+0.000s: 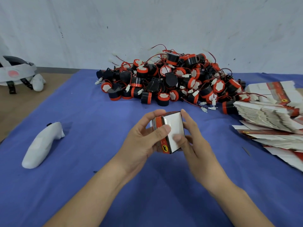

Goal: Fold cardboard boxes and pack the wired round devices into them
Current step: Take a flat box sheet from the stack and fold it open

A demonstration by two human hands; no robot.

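Observation:
A small cardboard box [173, 126], white on its facing flap with red printed sides, is held above the blue cloth at the centre. My left hand [142, 138] grips its left side, thumb lying across the flap's edge. My right hand [191, 135] holds the right side, its thumb pressing on the white flap. Behind the box lies a big heap of black and red round devices [172, 79] with red wires and white plugs. What is inside the box is hidden.
A fanned stack of flat unfolded boxes [270, 115] lies at the right edge. A white wrapped controller [41, 145] rests on the blue cloth [98, 128] at the left. A wrapped headset [18, 72] sits on the bare table at far left. A wall stands behind.

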